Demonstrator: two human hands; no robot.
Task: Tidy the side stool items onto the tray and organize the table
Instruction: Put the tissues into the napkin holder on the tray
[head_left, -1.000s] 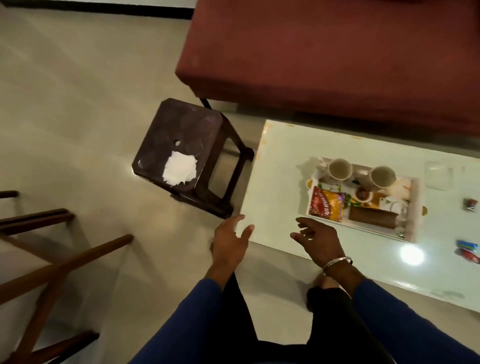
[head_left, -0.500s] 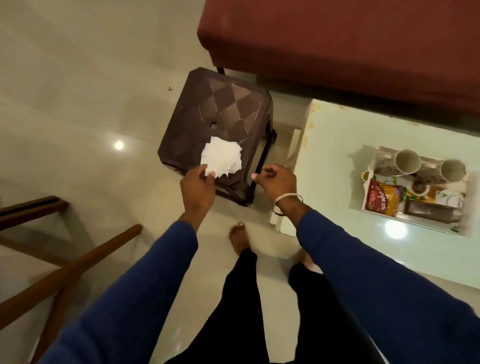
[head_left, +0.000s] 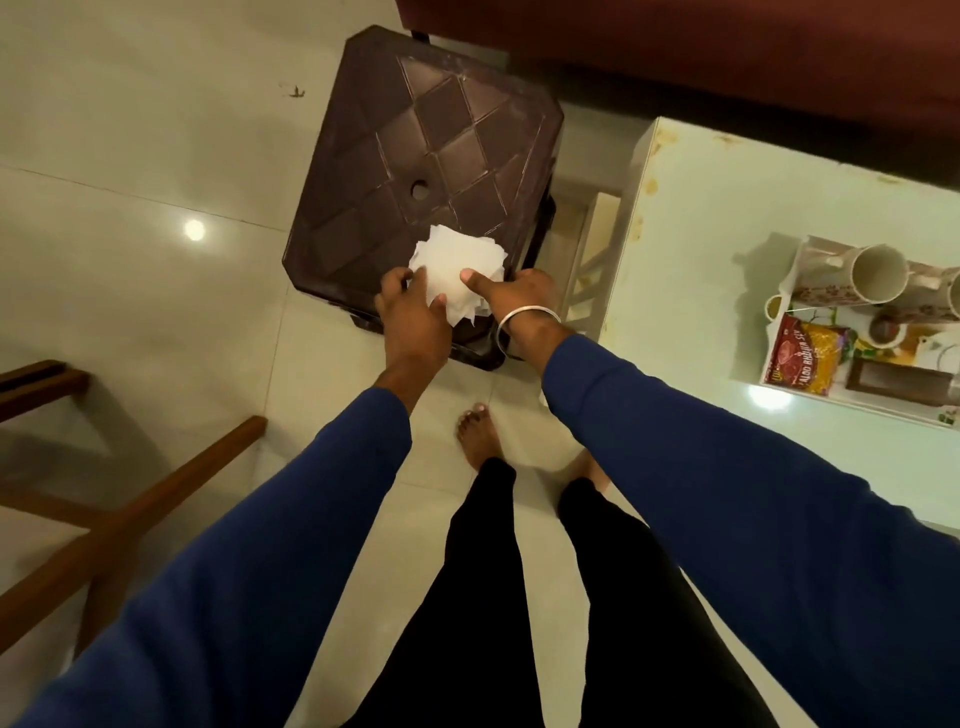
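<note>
A stack of white paper napkins (head_left: 457, 262) lies at the near edge of the dark brown plastic stool (head_left: 415, 156). My left hand (head_left: 410, 317) grips the stack's left side, thumb on top. My right hand (head_left: 519, 301), with a silver bangle on the wrist, grips the right side, thumb pressed on the paper. On the pale table (head_left: 727, 234) at the right stands a white tray (head_left: 779, 322) holding two mugs (head_left: 862, 275), a red and yellow snack packet (head_left: 805, 358), a small bowl and a brown box.
A dark red sofa (head_left: 727, 52) runs along the top behind the stool and table. Wooden chair legs (head_left: 130, 509) stand at the lower left. My bare feet and black trousers are on the tiled floor below the stool.
I have stepped closer to the stool. The left hand went from touching the napkins' edge to gripping them, and the right hand came from the stool's edge onto the stack.
</note>
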